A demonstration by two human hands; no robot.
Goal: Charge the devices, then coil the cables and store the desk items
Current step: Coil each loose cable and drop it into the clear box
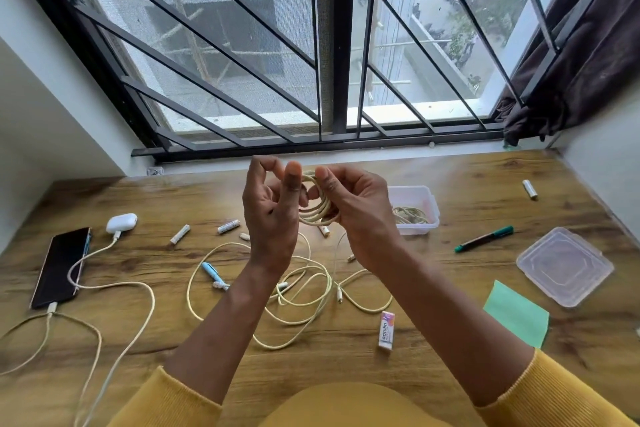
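Phone and earbud case plugged in at left. Left hand loosely open beside coil; right hand pinching it above desk. Could spring apart if pinch slackens; trailing tail likely snagging loose cables.

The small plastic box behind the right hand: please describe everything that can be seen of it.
The small plastic box is translucent, whitish, rectangular with rounded corners and a thick rim. It stands open and upright on the wooden desk, near the window, partly hidden by the right hand. Inside lies one coiled cream cable. Its lid appears to lie apart, further right.
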